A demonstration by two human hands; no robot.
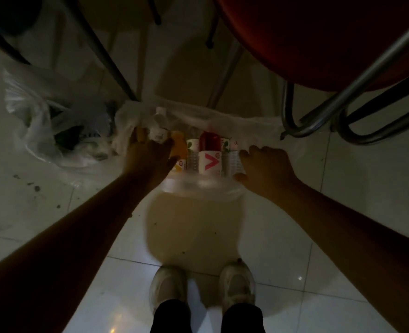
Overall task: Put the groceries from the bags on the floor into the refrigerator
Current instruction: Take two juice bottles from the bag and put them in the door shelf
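Two hands: both reach down to the clear bag (pixel 258 127) on the floor.
Left hand (pixel 148 156): fingers curled at the bag's left edge, over the orange bottle (pixel 178 147); grip unclear.
Right hand (pixel 264 168): fingers bent on the bag's right side; grip unclear.
Bottles: red bottle (pixel 209 152) stands mid-bag.
Second bag (pixel 42 131): lies to the left.

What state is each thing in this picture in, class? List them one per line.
Clear plastic bag: open, on the floor, bottles inside.
Red bottle: lying in the bag, capped.
Orange bottle: lying, partly hidden.
Second bag: crumpled, open.
Left hand: reaching into the bag.
Right hand: on the bag's edge.
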